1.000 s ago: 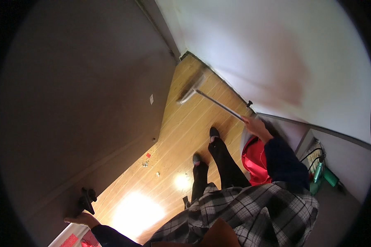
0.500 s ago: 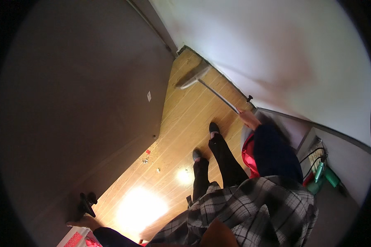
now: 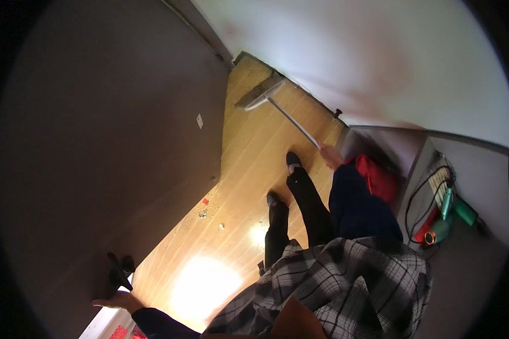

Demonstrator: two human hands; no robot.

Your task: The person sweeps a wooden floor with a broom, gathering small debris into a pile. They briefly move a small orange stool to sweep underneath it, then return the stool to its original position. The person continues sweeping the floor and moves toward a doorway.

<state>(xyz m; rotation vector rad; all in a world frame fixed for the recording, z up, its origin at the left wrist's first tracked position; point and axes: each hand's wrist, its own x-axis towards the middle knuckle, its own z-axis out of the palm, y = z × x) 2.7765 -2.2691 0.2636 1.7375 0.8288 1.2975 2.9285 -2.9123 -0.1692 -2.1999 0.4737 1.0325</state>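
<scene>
From up here I look down a narrow wooden floor (image 3: 249, 169) that runs between a dark wall (image 3: 96, 141) on the left and a white wall (image 3: 379, 56) on the far right. My plaid shirt (image 3: 345, 282) and dark trousers fill the near middle, both feet planted on the boards. On a grey ledge at the right lie a red bag (image 3: 376, 178) and a tangle of black cord with green bottles (image 3: 452, 209). My right hand (image 3: 330, 156) is wrapped closed around the near end of a long pale handle, whose flat mop head (image 3: 260, 95) lies on the floor at the far end, just beside the white wall's skirting. My left hand (image 3: 116, 301) is out at the near left by a dark door handle (image 3: 119, 271); I think it rests against the door edge, but the view is too dim to tell how its fingers stand. I judge this a mopping stroke at full reach. The next move calls for drawing the head back toward my feet, toward the small bits of litter (image 3: 203, 209) by the left wall.
</scene>
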